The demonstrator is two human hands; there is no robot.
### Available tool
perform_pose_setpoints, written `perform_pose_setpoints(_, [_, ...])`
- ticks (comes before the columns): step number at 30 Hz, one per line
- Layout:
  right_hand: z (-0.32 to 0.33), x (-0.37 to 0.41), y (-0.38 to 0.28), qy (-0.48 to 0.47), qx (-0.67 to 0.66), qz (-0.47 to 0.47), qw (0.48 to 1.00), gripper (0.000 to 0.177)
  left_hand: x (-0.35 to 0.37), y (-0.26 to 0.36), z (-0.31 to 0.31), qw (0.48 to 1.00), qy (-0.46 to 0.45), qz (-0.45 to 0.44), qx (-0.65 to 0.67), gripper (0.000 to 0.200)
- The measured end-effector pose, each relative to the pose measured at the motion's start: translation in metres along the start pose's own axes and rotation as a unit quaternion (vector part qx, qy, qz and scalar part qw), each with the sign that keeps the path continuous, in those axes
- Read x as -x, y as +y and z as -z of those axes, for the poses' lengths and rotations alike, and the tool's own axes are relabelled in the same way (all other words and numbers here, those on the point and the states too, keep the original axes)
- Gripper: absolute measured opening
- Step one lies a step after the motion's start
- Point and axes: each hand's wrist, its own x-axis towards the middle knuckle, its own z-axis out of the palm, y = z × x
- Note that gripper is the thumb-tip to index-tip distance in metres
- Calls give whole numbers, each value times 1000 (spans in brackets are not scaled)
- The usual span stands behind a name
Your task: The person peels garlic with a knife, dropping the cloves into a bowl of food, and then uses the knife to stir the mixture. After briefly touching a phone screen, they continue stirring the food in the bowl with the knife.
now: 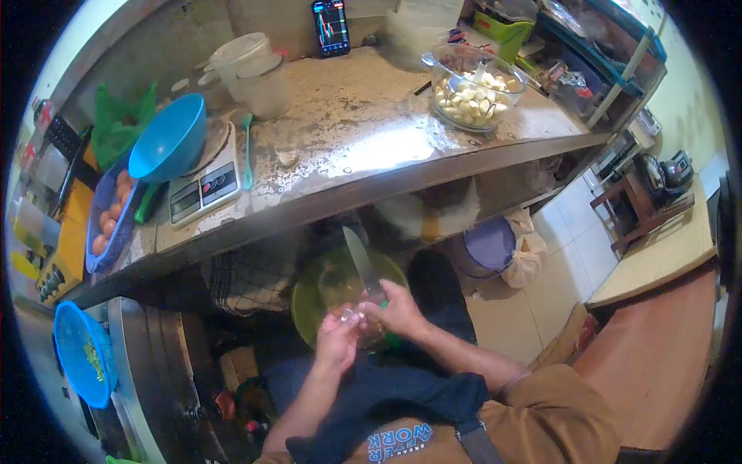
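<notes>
My right hand (pixel 398 312) is closed round the green handle of a knife (pixel 359 255), its blade pointing up and away from me. Close beside it, my left hand (pixel 340 338) pinches a small whitish garlic clove (pixel 350 317) between the fingertips. The thumb of the right hand is near the clove; whether it touches cannot be made out. Below both hands, a green basin (pixel 308 305) sits at my lap, its contents mostly hidden and blurred. On the counter, a clear glass bowl (pixel 506 99) holds many peeled, pale cloves.
The worn counter (pixel 348 116) overhangs in front of me. On it are a kitchen scale (pixel 205 189), a blue bowl (pixel 170 139), a tray of eggs (pixel 108 220), a teal spoon (pixel 247 155), plastic tubs (pixel 263 85) and a propped phone (pixel 331 29). A purple bucket (pixel 487 247) stands below.
</notes>
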Motion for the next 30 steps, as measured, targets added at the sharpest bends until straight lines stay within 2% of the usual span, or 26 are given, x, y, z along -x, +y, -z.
perform_pose_setpoints(3, [2,3,-7,-5,-13,5,1000,33,1,0,-1,999,18,-21,-40,24])
perform_pose_setpoints(6, [5,3,-11,-45,-7,-53,998,38,0,1,-1,994,28,-46,-96,25])
perform_pose_setpoints(8, [4,1,0,-59,-9,40,997,31,-1,3,-5,993,46,-47,-95,27])
perform_pose_setpoints(9, [7,2,-9,-43,71,82,993,33,-2,3,-5,990,61,-50,-117,28])
perform_pose_setpoints(11, [7,4,-10,-55,-64,32,996,30,-3,6,-7,984,67,-67,-154,29])
perform_pose_setpoints(13, [11,0,-9,-104,-84,5,991,25,-3,5,-1,971,64,-106,-204,30])
perform_pose_setpoints(14, [7,3,-16,-114,-221,-77,966,26,1,9,-7,982,43,-106,-148,30])
perform_pose_setpoints(16, [11,1,-19,-133,-228,-129,956,28,4,15,-14,986,38,-106,-126,32])
perform_pose_setpoints(19, [11,2,-24,-119,-266,-152,944,27,4,18,-12,981,27,-119,-149,29])
perform_pose_setpoints(23, [11,-1,-17,-116,-294,-154,936,34,5,16,-12,972,18,-119,-200,30])
perform_pose_setpoints(25, [12,0,-17,-124,-279,-144,941,26,4,15,-13,977,10,-122,-177,33])
perform_pose_setpoints(30, [15,0,-11,-130,-254,-143,948,29,4,12,0,990,-5,-69,-127,37])
